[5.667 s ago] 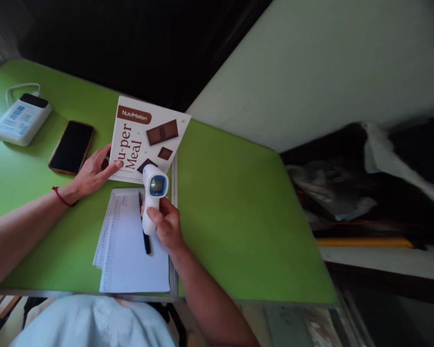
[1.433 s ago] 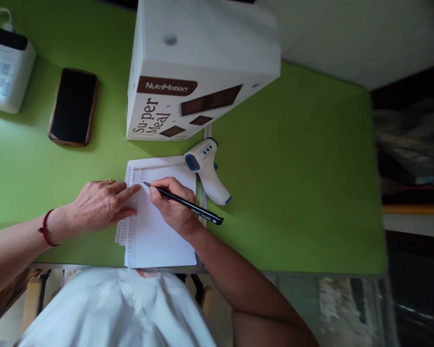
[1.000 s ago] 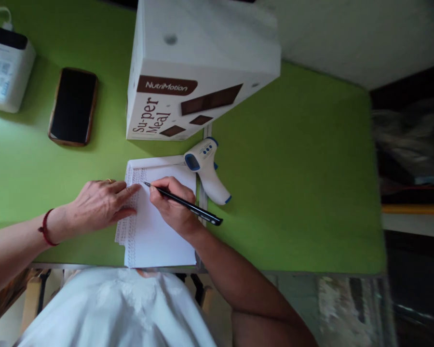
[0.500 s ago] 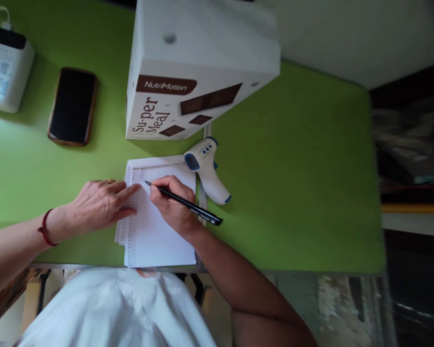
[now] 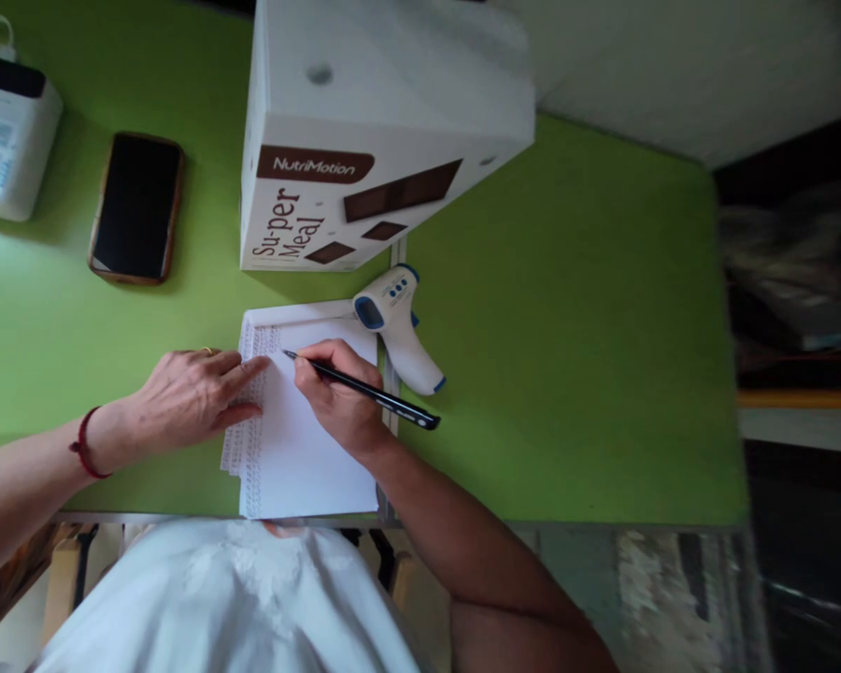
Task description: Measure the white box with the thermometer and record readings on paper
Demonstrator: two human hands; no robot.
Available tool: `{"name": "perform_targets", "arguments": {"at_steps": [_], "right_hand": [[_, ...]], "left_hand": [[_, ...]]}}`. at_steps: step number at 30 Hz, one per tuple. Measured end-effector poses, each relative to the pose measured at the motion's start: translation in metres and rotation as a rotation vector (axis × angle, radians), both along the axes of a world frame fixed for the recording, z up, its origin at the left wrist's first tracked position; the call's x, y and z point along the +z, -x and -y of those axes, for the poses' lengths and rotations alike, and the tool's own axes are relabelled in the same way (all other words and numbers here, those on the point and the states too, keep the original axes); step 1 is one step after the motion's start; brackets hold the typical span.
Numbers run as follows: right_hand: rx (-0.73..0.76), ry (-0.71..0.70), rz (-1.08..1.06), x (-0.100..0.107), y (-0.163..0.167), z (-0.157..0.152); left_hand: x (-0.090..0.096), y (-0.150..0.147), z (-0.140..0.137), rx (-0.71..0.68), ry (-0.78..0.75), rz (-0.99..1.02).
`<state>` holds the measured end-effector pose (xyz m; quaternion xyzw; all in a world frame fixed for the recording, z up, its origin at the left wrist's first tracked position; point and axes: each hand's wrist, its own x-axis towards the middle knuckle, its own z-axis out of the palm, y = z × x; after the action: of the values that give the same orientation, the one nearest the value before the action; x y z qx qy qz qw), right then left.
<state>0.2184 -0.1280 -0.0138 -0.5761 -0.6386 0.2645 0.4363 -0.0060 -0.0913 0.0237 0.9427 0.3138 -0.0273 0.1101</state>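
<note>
Stacked white paper sheets (image 5: 308, 467) lie near the table's front edge, with rows of small handwriting down their left side. My left hand (image 5: 196, 397) rests flat on the left part of the sheets, fingers stretched out and the index fingertip by the written column. In my right hand (image 5: 340, 397) is a black pen (image 5: 385, 400), pinched between thumb and fingers. Its tip sits at the paper just right of the writing; whether it touches, I cannot tell. A white and blue infrared thermometer (image 5: 401, 327) lies at the top right corner of the sheets.
A large white NutriMotion box (image 5: 385, 121) stands behind the paper on the green table (image 5: 567, 327). To the left lie a smartphone (image 5: 137, 207) and a white device (image 5: 10, 136) with a cable plugged in. A shelf (image 5: 799, 397) is beyond the table's right edge.
My right hand and the pen have shifted very slightly to the right. My left hand stays on the sheets, and the whole view has moved a little.
</note>
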Motion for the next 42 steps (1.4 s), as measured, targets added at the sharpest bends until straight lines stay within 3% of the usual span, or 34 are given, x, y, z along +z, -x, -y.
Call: {"name": "perform_targets", "arguments": {"at_steps": [31,37,42], "right_hand": [[0.033,-0.033,-0.014,0.0,0.0,-0.001],[0.016,-0.135,-0.007,-0.002,0.001,0.0],[0.037,-0.365,0.193,0.004,-0.014,-0.006]], "left_hand": [[-0.002,0.0,0.0,0.005,0.014,0.004],[-0.003,0.0,-0.001,0.007,0.02,-0.008],[-0.002,-0.003,-0.002,0.008,0.03,-0.028]]}}
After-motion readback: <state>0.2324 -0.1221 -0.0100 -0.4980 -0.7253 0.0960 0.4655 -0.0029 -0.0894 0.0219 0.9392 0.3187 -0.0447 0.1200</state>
